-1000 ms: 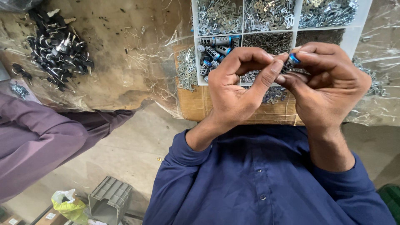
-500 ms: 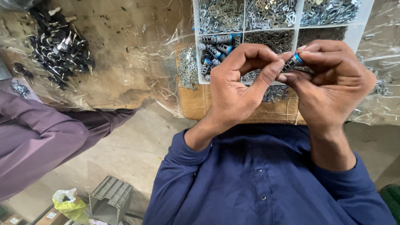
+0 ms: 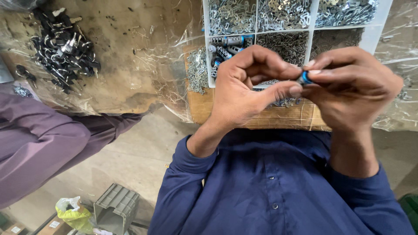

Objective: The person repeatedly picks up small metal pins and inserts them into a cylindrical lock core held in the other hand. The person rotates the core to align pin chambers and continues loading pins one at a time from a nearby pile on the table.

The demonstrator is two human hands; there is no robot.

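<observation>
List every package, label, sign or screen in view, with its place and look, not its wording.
Cardboard box: bottom left corner on the floor, brown, partly cut off.
Second cardboard box: beside it, brown, with a small white rectangular label on top.
Yellow-green plastic bag: on the floor by the grey crate, crumpled, with white at its top.
No signs or screens in view.

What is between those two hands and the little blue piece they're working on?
Nothing visible. The left hand and right hand both pinch the small blue part directly between their fingertips, above the white compartment tray of metal pieces.
</observation>
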